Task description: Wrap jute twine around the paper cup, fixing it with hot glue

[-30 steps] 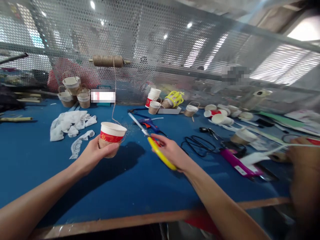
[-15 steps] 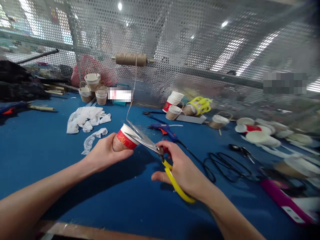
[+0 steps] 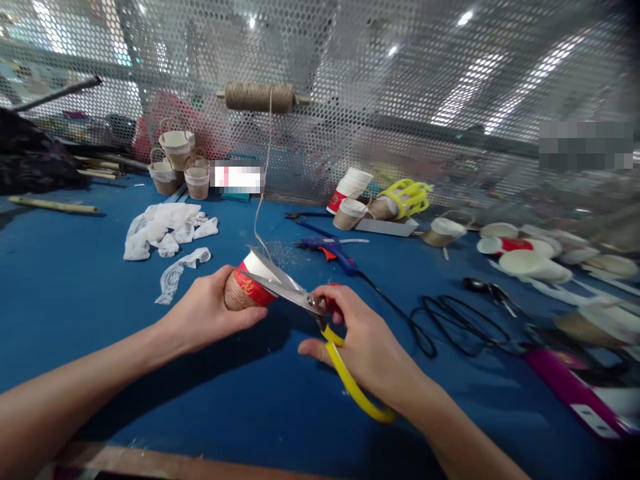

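In the head view, the left hand (image 3: 205, 317) holds a paper cup (image 3: 247, 288) just above the blue bench (image 3: 75, 300), near the middle of the picture. The cup is tilted, with its open mouth turned up and to the right. It has a red band, and its lower part is wrapped in brown twine. The grip of this hand is clamped around the wrapped body of the cup. The right hand (image 3: 367, 347) holds scissors (image 3: 300, 299) with yellow handles. Its grip is closed through the handles, and the metal blades lie across the rim of the cup, touching it. The blades look almost together. A thin strand of twine (image 3: 263, 180) comes down from a twine spool (image 3: 259, 97), which is mounted on the mesh panel (image 3: 350, 100), and it reaches the cup beside the blades. Behind the cup, a blue glue gun (image 3: 330, 248) lies on the bench. To the left lies a white lace cloth (image 3: 160, 230). At the back left stand 3 small cup baskets (image 3: 177, 163) close together. A black cable (image 3: 450, 327) curls to the right of the right hand.
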Motion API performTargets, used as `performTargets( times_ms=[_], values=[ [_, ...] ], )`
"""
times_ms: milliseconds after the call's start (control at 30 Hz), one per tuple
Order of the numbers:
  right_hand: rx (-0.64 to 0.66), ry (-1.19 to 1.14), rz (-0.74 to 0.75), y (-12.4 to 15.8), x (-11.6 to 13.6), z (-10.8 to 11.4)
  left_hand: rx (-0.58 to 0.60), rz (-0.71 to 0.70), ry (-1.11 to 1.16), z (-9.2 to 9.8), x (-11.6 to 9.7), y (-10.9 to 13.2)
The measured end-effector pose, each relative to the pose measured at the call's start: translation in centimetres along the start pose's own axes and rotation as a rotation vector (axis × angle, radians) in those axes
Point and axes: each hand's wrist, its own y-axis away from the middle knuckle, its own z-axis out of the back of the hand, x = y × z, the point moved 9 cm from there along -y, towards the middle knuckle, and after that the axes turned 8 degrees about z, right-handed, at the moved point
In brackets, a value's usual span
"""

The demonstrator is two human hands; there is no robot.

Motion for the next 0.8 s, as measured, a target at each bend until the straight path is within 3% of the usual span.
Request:
performTargets(
  times_ms=[800],
  values=[
    [-0.023,0.064,-0.016,0.56,0.15,-0.16,-0.020,-0.015,-0.148,0.37,-0.60,0.00]
  ],
)
